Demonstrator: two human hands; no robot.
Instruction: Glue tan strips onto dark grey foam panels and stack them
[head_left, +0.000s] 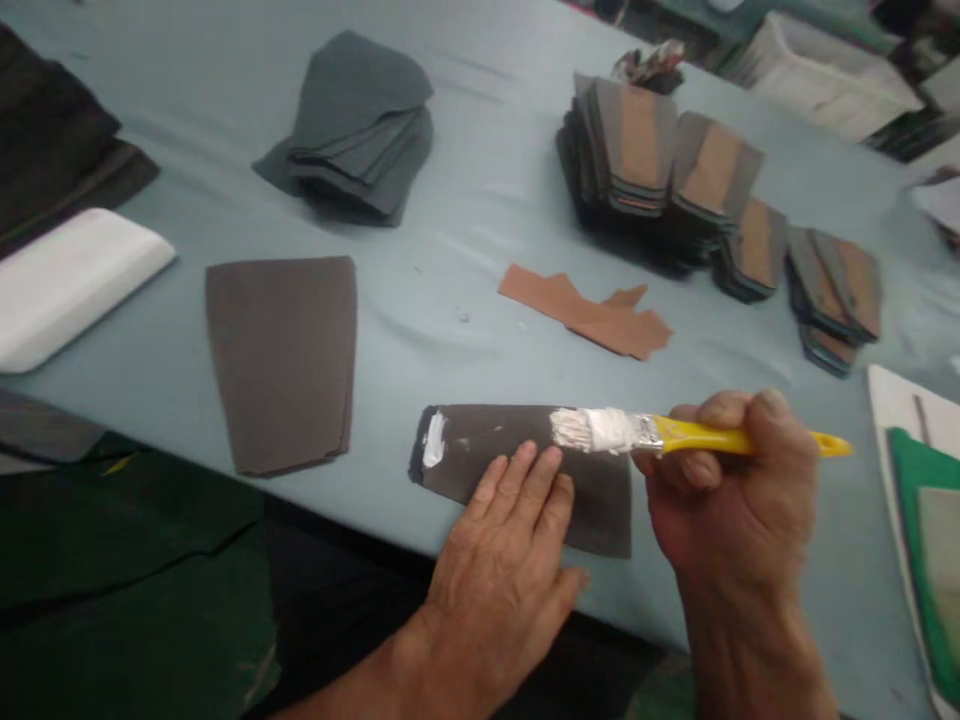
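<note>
My left hand (510, 560) lies flat with fingers stretched on a dark brown-grey panel (600, 510) near the table's front edge. A white smear (433, 440) of paste-like stuff marks the panel's left end. In my right hand (735, 490) is a paintbrush (709, 436) with a yellow handle, gripped between thumb and fingers. Its white-coated bristles point left, over or on the panel's upper edge; whether they touch I cannot tell. To the left lies a stack of similar brown-grey panels (285, 360). Beyond the brush are torn orange-brown pieces (592, 310).
Dark grey-green pieces (360, 120) are stacked at the back. Several piles of grey pieces with tan strips (637, 140) stand at the back right. A white rounded object (82, 280) and dark material (52, 130) lie left. On the right is a white board (892, 430) with a green sheet (919, 500).
</note>
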